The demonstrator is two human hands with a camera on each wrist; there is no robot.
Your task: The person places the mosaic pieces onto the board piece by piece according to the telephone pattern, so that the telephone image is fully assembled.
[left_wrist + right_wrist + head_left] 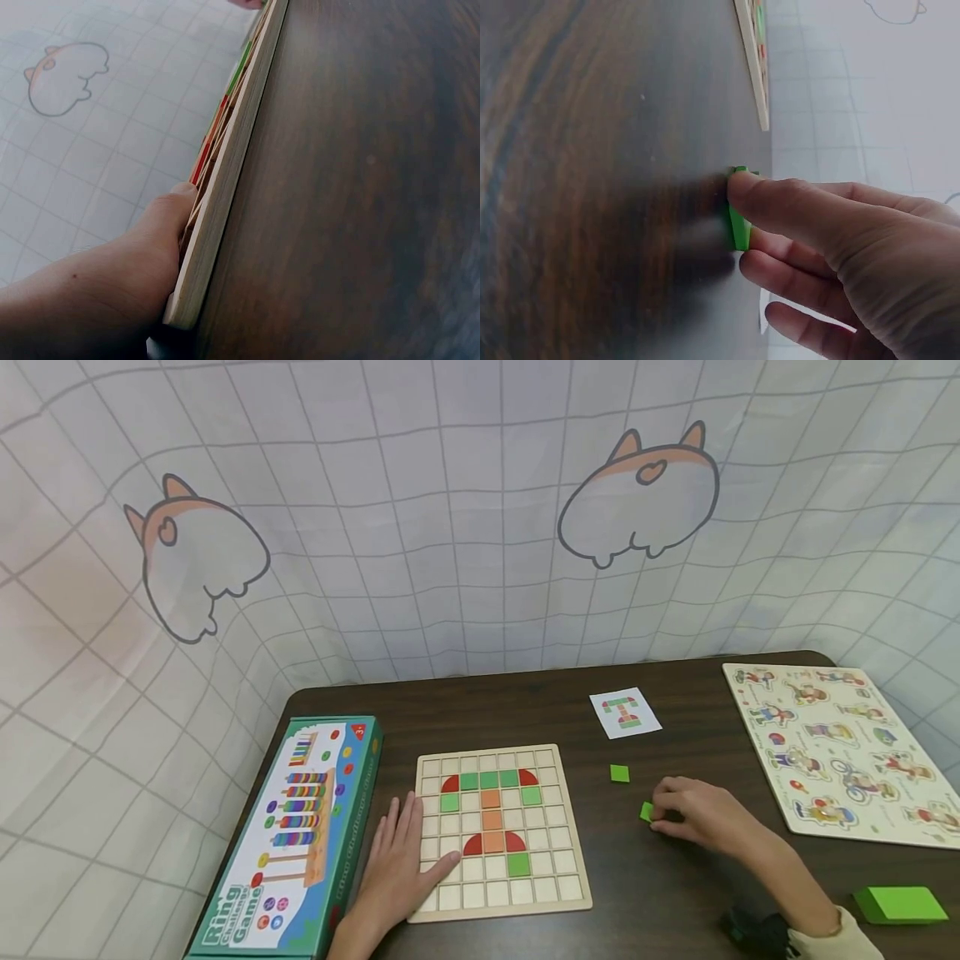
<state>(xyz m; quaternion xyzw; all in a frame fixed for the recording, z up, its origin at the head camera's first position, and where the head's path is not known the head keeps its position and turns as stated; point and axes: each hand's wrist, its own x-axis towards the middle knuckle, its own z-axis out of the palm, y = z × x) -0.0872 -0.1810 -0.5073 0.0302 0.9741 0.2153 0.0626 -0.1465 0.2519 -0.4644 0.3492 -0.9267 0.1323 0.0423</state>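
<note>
My right hand [697, 812] pinches a small green square tile [647, 812] between thumb and fingers, low over the dark table. In the right wrist view the green tile [739, 225] shows edge-on below the thumb. A second green tile [619, 773] lies farther back, left of that hand. My left hand [401, 860] rests with straight fingers along the left edge of a wooden grid board [525, 893], its thumb over the board's cells. On the board, green squares, orange squares [491, 820] and red quarter-round pieces [515, 841] form a pattern.
A white card [626, 712] with a small coloured pattern lies behind the loose tile. At the left is a Ring Challenge Game box [288, 835]. A picture board [847, 752] and a green block [900, 905] are at the right. A grid-patterned curtain [450, 568] hangs behind the table.
</note>
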